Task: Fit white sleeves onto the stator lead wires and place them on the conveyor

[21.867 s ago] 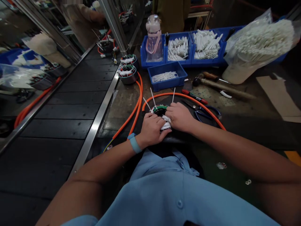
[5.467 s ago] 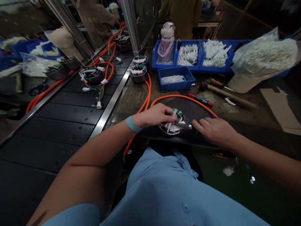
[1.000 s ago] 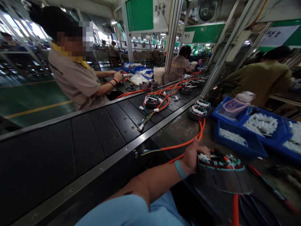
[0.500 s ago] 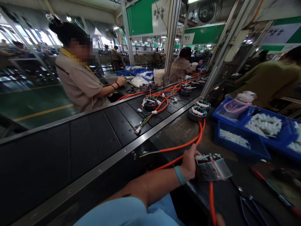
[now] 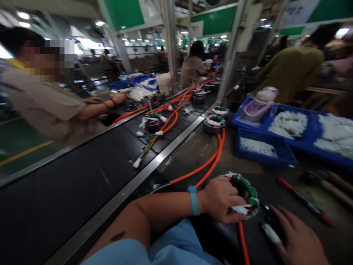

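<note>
My left hand [image 5: 222,198], a blue band at its wrist, grips the near left side of a ring-shaped stator [image 5: 252,195] with green and white parts on its rim. The stator lies on the dark bench, and an orange cable [image 5: 243,243] runs down from it. To its right, my right hand [image 5: 299,235] is over the dark-handled pliers [image 5: 271,217], its fingers bent around them. One of its fingertips has a white covering. Beyond, two more stators [image 5: 214,123] stand beside the conveyor edge with orange cables trailing from them.
A black conveyor [image 5: 96,165] with a metal rail runs diagonally, carrying several stators and cables. Blue bins [image 5: 264,154] of white parts stand at the right, near a red pen [image 5: 303,200]. A person [image 5: 49,99] works across the conveyor at the left.
The view has shifted right. The stator has turned so its open ring faces up, with my left hand over its side. My right hand has come from the bottom edge to the pliers.
</note>
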### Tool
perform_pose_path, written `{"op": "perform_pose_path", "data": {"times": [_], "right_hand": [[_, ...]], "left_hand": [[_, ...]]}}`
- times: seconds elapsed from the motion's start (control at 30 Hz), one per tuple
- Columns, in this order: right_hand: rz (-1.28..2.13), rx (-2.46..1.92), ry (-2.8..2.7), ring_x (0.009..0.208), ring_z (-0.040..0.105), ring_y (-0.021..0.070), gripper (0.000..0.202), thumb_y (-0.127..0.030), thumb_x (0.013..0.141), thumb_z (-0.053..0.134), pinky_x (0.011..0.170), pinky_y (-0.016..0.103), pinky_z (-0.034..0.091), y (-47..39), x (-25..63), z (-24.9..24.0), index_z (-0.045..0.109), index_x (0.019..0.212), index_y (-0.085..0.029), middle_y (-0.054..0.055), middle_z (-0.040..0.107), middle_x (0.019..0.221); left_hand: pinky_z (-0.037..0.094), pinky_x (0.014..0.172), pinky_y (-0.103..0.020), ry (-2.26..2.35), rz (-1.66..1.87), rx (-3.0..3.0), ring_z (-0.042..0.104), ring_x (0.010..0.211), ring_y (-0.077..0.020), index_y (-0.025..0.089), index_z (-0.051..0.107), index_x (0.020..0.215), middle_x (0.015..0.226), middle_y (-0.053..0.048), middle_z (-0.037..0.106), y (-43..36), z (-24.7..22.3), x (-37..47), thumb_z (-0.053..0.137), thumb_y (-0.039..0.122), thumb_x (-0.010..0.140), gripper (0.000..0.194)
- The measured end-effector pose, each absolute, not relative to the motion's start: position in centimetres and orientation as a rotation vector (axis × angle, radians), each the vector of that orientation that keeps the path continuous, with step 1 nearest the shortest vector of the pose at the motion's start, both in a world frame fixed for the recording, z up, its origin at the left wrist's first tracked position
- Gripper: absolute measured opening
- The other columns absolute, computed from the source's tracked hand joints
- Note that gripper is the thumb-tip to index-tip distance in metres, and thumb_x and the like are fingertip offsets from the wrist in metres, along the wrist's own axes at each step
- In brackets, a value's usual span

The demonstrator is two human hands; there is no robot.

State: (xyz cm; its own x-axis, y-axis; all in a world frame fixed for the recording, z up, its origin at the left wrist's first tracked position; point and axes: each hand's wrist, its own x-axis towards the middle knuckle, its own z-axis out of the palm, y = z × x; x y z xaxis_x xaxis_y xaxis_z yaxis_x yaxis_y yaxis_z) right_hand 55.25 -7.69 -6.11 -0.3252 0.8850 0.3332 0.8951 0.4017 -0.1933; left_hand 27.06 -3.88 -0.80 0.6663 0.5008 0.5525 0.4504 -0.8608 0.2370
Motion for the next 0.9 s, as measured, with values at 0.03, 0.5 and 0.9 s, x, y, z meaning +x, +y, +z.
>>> {"op": "perform_pose_path", "data": {"times": [0.03, 0.5, 0.9], "right_hand": [[-0.103, -1.54, -2.345, 0.107, 0.056, 0.0351, 0.076, -0.021, 0.07, 0.051, 0.089, 0.055, 0.046, -7.8, 54.6, -6.1, 0.029, 0.142, -0.033, 0.012, 0.056, 0.122], [-0.325, -2.026, -2.051, 0.099, 0.056, 0.0289, 0.034, -0.023, 0.078, 0.048, 0.084, 0.041, 0.046, -0.8, 58.0, -2.5, 0.062, 0.108, -0.012, 0.014, 0.062, 0.105], [0.049, -2.245, -1.746, 0.082, 0.062, 0.0287, 0.041, -0.035, 0.075, 0.042, 0.065, 0.038, 0.048, -0.5, 60.9, -5.4, 0.056, 0.11, -0.017, 0.012, 0.064, 0.093]], "left_hand": [[0.036, 0.065, -0.033, 0.826, 0.982, 2.814, 0.051, 0.06, -0.0159, 0.019, 0.066, 0.082, 0.062, -0.004, 0.057, -4.1, -0.9, 27.3, 0.046, 0.052, 0.083, 0.039], [0.037, 0.064, -0.034, 0.894, 1.231, 2.837, 0.045, 0.059, -0.0165, 0.015, 0.065, 0.09, 0.063, -0.003, 0.053, -4.3, -1.2, 28.5, 0.049, 0.035, 0.083, 0.027], [0.038, 0.06, -0.031, 0.843, 1.605, 2.706, 0.045, 0.054, -0.0138, 0.017, 0.062, 0.086, 0.056, 0.0, 0.052, -4.0, -2.6, 29.2, 0.051, 0.04, 0.079, 0.027]]}}
